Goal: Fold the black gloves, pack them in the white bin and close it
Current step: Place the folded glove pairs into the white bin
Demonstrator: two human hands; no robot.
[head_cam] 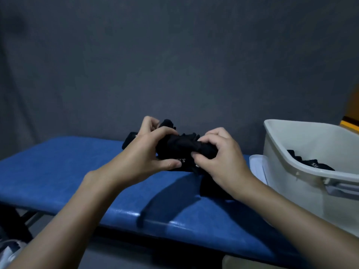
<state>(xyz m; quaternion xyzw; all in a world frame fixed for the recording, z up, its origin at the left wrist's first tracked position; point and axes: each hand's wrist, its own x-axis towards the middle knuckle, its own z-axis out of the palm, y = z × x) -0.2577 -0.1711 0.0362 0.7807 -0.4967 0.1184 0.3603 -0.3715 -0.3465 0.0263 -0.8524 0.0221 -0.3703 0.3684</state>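
While both hands work at frame centre, the left hand (pixel 149 150) and right hand (pixel 215 158) each curl round the glove (pixel 180 146), held bunched above the bench (pixel 77 171). If either grip loosens, the fold could spring open before reaching the bin (pixel 287 152) at right, where black fabric already lies.

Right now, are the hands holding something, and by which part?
Both hands hold the black glove bundle above the blue bench: the left hand grips its left end, the right hand pinches its right end.
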